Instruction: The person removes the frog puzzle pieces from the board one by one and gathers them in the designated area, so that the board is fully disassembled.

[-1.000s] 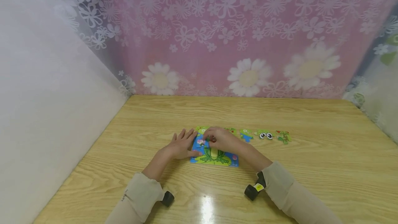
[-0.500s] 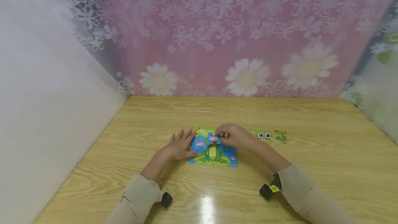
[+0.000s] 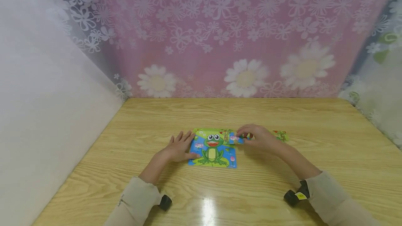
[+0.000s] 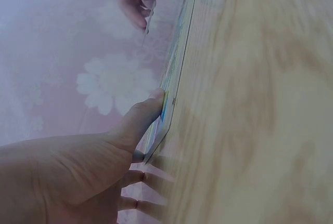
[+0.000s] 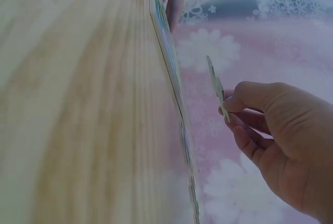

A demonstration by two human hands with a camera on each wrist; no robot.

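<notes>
A square frog puzzle board (image 3: 212, 154) lies flat in the middle of the table in the head view. My left hand (image 3: 178, 150) rests at its left side, fingers spread and nearly straight, with the thumb (image 4: 143, 117) on the board's edge. Above the board's upper right edge, my right hand (image 3: 259, 138) pinches a puzzle piece (image 3: 235, 138), blue with a pink flower, between thumb and fingertips. In the right wrist view this thin puzzle piece (image 5: 216, 83) is tilted and held clear of the surface.
Loose puzzle pieces (image 3: 281, 135) lie to the right of the board, partly hidden behind my right hand. The wood-grain table (image 3: 157, 114) ends at a pink flowered curtain (image 3: 194, 44) at the back. A white wall or sheet (image 3: 56, 97) stands on the left.
My right hand has carried the pinched puzzle piece rightward, from over the board's left part to its upper right edge, uncovering the frog's face. The left hand keeps its place on the board.
</notes>
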